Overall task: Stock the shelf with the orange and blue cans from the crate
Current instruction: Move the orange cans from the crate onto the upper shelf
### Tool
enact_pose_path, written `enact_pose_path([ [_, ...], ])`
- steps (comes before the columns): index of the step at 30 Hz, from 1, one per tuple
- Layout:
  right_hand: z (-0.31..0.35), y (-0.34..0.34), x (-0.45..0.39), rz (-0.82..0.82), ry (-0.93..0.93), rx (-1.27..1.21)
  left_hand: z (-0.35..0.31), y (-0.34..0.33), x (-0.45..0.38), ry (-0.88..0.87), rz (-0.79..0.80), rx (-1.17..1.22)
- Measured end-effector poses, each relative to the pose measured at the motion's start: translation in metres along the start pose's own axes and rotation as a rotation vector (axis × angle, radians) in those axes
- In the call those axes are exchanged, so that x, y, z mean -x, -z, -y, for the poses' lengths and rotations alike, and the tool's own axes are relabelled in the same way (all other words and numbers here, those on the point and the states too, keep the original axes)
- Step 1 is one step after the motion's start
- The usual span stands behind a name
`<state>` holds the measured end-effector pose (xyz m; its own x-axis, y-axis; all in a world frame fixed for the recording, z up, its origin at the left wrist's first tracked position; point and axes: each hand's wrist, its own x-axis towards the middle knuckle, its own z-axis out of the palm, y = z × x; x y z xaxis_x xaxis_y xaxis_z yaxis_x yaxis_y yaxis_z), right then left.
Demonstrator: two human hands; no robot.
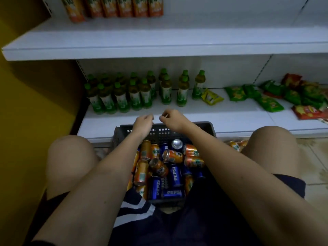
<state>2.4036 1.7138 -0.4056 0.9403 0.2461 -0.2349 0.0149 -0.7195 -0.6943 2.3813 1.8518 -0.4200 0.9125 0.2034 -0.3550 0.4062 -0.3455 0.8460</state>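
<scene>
A: Where are you, and what is in front of you?

B: I sit low in front of a white shop shelf [177,112]. At its back stand green-capped bottles [134,93], and snack packets [266,96] lie further right. The upper shelf carries orange cartons [113,6]. The front strip of the lower shelf, just behind my hands, is bare.

A: And the cans?

B: They are all in the dark crate [165,131] between my knees, on the floor against the shelf edge. The orange cans [173,156] and the blue cans [174,175] lie mixed, mostly on their sides; one can stands upright at the far end.

A: What do your hands do?

B: My left hand [143,123] and my right hand [171,119] hover above the far rim of the crate, near each other, fingers loosely curled. Neither grasps a can. Whether the right pinches something tiny, I cannot tell.

A: How to do this step well?

B: I think I should take the top cans first, one in each hand, turn each upright, and set it on the bare front strip, keeping the colours in separate rows and away from the bottles.
</scene>
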Motion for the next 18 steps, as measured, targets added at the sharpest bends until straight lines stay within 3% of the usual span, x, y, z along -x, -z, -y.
enact_pose_path([
  [6, -0.082, -0.045, 0.010, 0.068, -0.257, -0.136, 0.077, -0.045, 0.005, 0.228, 0.102, 0.029],
  [12, -0.185, -0.096, 0.035, 0.214, -0.561, 0.023, 0.137, -0.088, 0.013, 0.417, 0.283, -0.043],
  [15, -0.210, -0.105, 0.038, 0.307, -0.664, 0.028, 0.156, -0.115, 0.013, 0.507, 0.330, -0.054],
  [18, -0.222, -0.111, 0.034, 0.288, -0.748, -0.022, 0.168, -0.141, 0.009, 0.559, 0.375, -0.105],
])
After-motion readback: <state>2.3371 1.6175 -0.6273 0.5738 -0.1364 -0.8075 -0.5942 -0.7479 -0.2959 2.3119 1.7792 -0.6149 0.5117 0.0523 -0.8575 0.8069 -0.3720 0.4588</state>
